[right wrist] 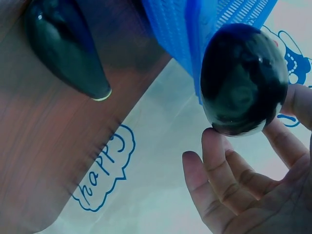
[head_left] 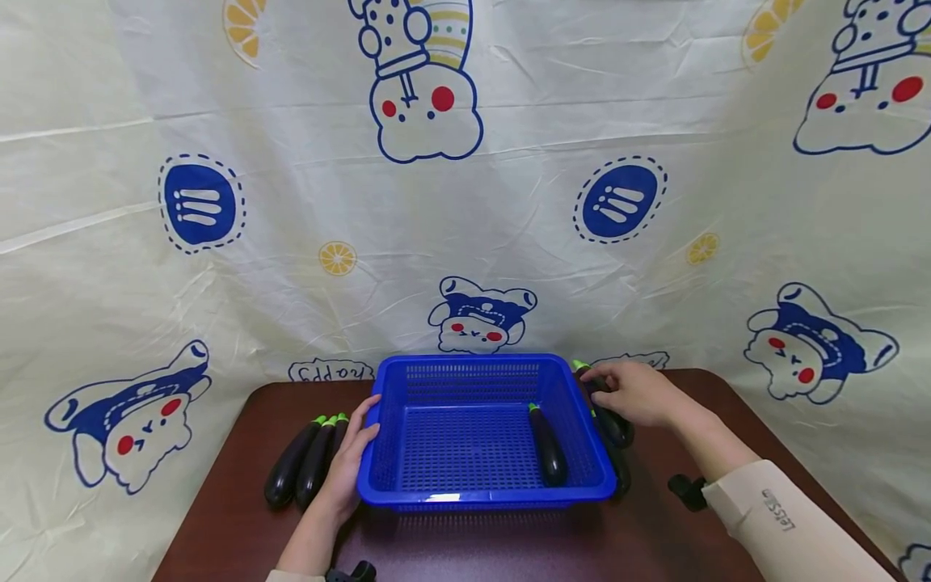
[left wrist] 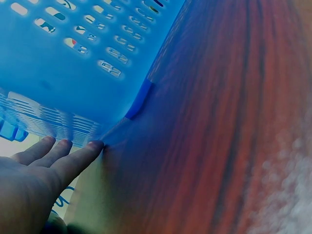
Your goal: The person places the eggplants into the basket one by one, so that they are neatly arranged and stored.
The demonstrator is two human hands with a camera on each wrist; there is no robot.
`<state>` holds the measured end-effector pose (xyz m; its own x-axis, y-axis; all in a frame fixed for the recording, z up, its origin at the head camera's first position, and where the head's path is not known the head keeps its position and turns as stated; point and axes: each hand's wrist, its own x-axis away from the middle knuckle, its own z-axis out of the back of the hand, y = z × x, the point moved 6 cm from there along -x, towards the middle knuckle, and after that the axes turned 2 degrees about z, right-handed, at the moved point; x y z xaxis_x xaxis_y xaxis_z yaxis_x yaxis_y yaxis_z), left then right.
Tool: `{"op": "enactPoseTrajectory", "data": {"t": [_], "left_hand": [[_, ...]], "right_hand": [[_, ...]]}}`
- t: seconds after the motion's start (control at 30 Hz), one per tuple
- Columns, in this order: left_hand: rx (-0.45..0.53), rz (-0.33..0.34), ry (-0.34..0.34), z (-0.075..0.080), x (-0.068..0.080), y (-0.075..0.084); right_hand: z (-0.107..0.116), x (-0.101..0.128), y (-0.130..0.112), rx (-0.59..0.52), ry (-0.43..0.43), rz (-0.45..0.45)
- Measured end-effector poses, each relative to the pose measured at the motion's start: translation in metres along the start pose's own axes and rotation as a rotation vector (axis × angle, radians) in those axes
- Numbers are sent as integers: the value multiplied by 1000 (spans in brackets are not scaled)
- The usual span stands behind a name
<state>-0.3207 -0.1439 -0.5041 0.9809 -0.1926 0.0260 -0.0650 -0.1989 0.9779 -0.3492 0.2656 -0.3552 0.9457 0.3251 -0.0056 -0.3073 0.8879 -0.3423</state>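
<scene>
My right hand point(head_left: 636, 394) grips a dark eggplant point(right wrist: 243, 80) between thumb and fingers beside the basket's right wall; its rounded end faces the right wrist camera. Another eggplant point(right wrist: 68, 53) lies on the table at that side, partly hidden by the basket in the head view. A blue plastic basket point(head_left: 461, 495) stands in the middle, with one eggplant point(head_left: 549, 449) lying inside at the right. My left hand point(head_left: 345, 473) touches the basket's left side; in the left wrist view its fingers point(left wrist: 78, 163) extend straight along the outer wall.
Several eggplants point(head_left: 289, 467) with green caps lie left of the basket, partly behind the left hand. The brown table point(head_left: 218, 525) ends at a patterned white cloth point(head_left: 509, 210) hanging behind it.
</scene>
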Motion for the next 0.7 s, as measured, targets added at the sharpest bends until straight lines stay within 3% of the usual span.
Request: {"op": "enactPoseTrajectory", "data": {"t": [0.7], "left_hand": [[-28,4,9,0,0,0]], "right_hand": [[-1,-10,-33,-1,14,32]]}}
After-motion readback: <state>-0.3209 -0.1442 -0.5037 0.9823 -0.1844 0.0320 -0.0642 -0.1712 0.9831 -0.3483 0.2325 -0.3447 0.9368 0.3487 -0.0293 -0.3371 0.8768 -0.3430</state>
